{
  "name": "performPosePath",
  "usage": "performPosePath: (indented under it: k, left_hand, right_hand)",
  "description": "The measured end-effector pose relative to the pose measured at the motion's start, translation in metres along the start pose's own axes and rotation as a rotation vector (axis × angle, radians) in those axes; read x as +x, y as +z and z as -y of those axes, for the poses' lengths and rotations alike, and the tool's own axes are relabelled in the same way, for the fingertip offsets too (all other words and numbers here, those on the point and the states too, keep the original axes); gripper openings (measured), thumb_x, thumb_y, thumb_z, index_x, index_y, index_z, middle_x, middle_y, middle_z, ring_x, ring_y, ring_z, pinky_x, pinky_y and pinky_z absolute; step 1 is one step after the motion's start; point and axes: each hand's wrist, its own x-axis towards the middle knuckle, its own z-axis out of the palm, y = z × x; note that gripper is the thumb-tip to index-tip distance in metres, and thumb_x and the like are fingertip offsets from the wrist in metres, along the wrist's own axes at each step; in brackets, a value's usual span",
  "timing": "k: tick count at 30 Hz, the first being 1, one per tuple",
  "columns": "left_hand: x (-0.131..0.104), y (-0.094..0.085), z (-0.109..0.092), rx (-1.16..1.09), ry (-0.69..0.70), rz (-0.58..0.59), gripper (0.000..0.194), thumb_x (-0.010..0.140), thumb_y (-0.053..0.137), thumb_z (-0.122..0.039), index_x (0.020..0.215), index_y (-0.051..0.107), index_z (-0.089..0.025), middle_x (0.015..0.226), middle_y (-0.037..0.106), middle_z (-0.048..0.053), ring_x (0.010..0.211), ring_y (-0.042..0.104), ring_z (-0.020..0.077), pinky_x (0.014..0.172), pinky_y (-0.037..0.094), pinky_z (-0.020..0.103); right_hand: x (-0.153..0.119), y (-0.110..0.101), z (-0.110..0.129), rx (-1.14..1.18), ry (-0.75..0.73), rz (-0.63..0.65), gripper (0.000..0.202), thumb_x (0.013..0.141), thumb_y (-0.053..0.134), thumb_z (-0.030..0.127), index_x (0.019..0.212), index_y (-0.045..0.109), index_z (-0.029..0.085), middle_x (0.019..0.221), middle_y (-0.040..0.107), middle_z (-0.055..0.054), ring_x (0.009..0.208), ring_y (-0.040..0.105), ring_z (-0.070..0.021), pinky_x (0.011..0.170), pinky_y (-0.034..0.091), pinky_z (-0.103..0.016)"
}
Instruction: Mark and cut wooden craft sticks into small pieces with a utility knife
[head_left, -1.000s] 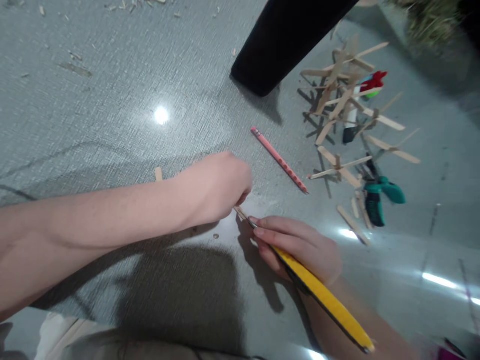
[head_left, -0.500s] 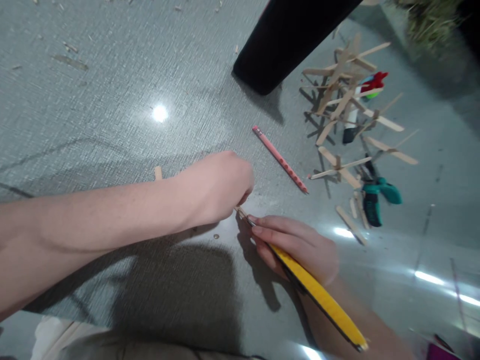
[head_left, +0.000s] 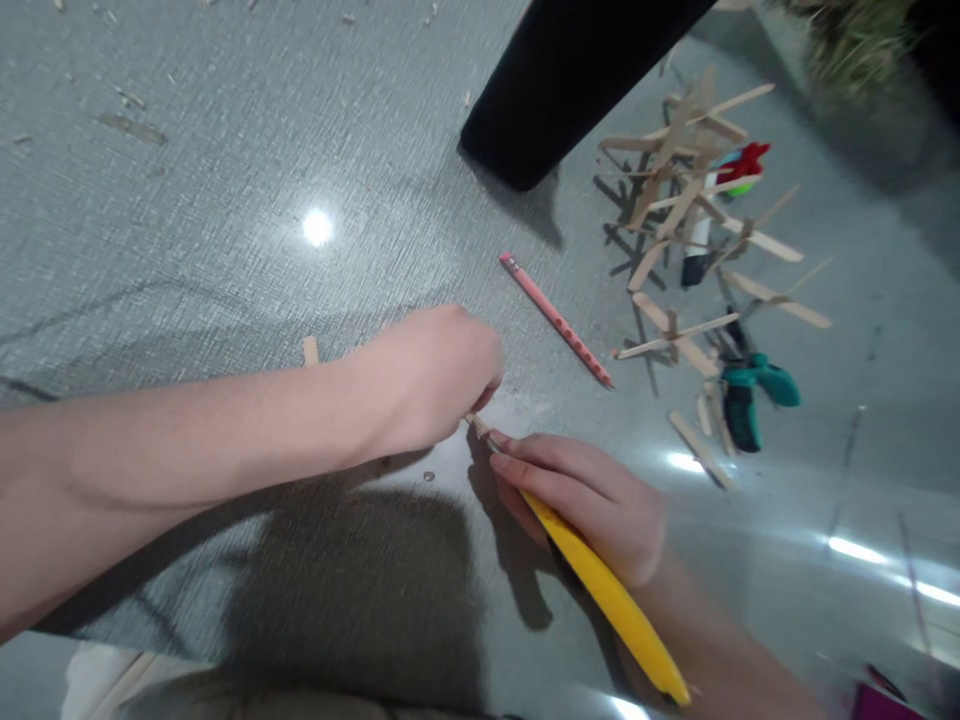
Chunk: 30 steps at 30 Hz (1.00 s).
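My left hand [head_left: 442,370] is closed, knuckles up, low over the grey table. From under its fingers pokes the end of a thin wooden stick [head_left: 475,425]; the rest is hidden by the hand. My right hand [head_left: 589,490] grips a yellow utility knife [head_left: 611,595] near its front. The metal tip of the knife meets the stick just beside my left fingers. Behind my left wrist lies a short piece of craft stick [head_left: 310,350]. A pink pencil [head_left: 556,320] rests on the table beyond both hands.
A black tapered object [head_left: 562,95] stands at the back. To the right lie several crossed craft sticks [head_left: 675,230], a white marker [head_left: 697,240], a red toy-like piece [head_left: 746,160] and teal-handled pliers [head_left: 742,400]. Wood scraps [head_left: 131,128] are scattered at the far left.
The rear end of the utility knife has swung left and its handle has rolled a little in my right hand. My right hand has shifted slightly left; my left hand has barely moved.
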Motion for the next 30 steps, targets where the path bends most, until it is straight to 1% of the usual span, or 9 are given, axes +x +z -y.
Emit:
performPosePath:
  k: [3,7,10,12,17,20,23,25,30]
  left_hand:
    - [0.002,-0.005,-0.004,0.045,-0.041,0.112,0.019,0.075,0.059,-0.009,0.067,0.072,-0.019,0.070,0.071,0.001,0.076,0.065,0.0175,0.071,0.044,0.027]
    - [0.004,-0.009,-0.006,0.045,-0.073,0.174,0.021,0.074,0.060,-0.004,0.074,0.075,-0.020,0.077,0.073,0.001,0.081,0.066,0.0184,0.073,0.045,0.028]
    - [0.003,-0.010,-0.006,0.038,-0.078,0.216,0.025,0.075,0.062,-0.002,0.080,0.077,-0.021,0.081,0.074,0.000,0.088,0.067,0.0200,0.073,0.044,0.027]
    - [0.003,-0.011,-0.006,0.040,-0.078,0.230,0.026,0.075,0.063,-0.001,0.082,0.077,-0.021,0.082,0.074,-0.001,0.091,0.067,0.0202,0.074,0.045,0.027]
    - [0.001,-0.009,-0.004,0.025,-0.046,0.202,0.028,0.072,0.063,0.001,0.079,0.077,-0.022,0.079,0.073,-0.001,0.087,0.067,0.0186,0.074,0.045,0.026]
    - [0.000,-0.005,0.001,0.017,0.023,0.123,0.021,0.074,0.062,-0.005,0.075,0.075,-0.021,0.073,0.072,0.000,0.082,0.066,0.0174,0.071,0.045,0.025]
    - [-0.002,-0.002,0.006,0.000,0.064,0.066,0.019,0.076,0.059,-0.009,0.072,0.074,-0.021,0.070,0.070,0.000,0.078,0.065,0.0159,0.071,0.045,0.024]
    - [-0.003,-0.002,0.006,-0.011,0.061,0.070,0.019,0.076,0.059,-0.009,0.072,0.074,-0.021,0.070,0.070,0.000,0.078,0.065,0.0158,0.072,0.046,0.024]
    - [-0.004,-0.002,0.007,-0.051,0.051,0.087,0.019,0.079,0.059,-0.008,0.074,0.073,-0.019,0.074,0.070,0.001,0.080,0.063,0.0171,0.075,0.044,0.026]
  right_hand:
    - [0.000,-0.001,-0.003,-0.004,-0.003,0.018,0.024,0.099,0.054,0.008,0.117,0.064,0.021,0.089,0.071,-0.005,0.075,0.068,-0.0159,0.067,0.056,-0.030]
    - [0.004,-0.003,-0.005,-0.044,-0.076,0.048,0.019,0.098,0.056,0.008,0.112,0.064,0.019,0.085,0.071,-0.005,0.073,0.066,-0.0166,0.064,0.053,-0.031]
    - [0.010,-0.003,-0.006,-0.112,-0.125,0.048,0.010,0.099,0.057,0.015,0.103,0.067,0.016,0.077,0.072,-0.005,0.066,0.066,-0.0168,0.060,0.051,-0.030]
    - [0.013,-0.003,-0.005,-0.121,-0.100,0.071,0.017,0.102,0.053,0.021,0.097,0.068,0.016,0.073,0.072,-0.005,0.062,0.065,-0.0162,0.058,0.050,-0.030]
    - [0.014,0.000,-0.001,-0.065,0.053,0.034,0.025,0.104,0.049,0.028,0.089,0.066,0.016,0.066,0.068,-0.002,0.057,0.063,-0.0138,0.056,0.048,-0.027]
    - [0.012,0.002,0.000,-0.035,0.117,0.066,0.027,0.103,0.050,0.031,0.086,0.065,0.018,0.068,0.068,-0.001,0.059,0.063,-0.0129,0.056,0.048,-0.026]
    - [0.010,0.003,0.000,-0.043,0.115,0.044,0.026,0.103,0.050,0.031,0.086,0.065,0.019,0.068,0.068,0.000,0.059,0.063,-0.0127,0.058,0.047,-0.026]
    - [0.009,0.004,0.000,-0.045,0.127,0.030,0.026,0.103,0.050,0.032,0.086,0.065,0.019,0.067,0.067,0.000,0.059,0.062,-0.0124,0.057,0.046,-0.027]
    - [0.012,0.005,0.001,-0.061,0.148,0.067,0.035,0.106,0.044,0.035,0.082,0.063,0.019,0.063,0.063,0.001,0.057,0.061,-0.0120,0.057,0.046,-0.026]
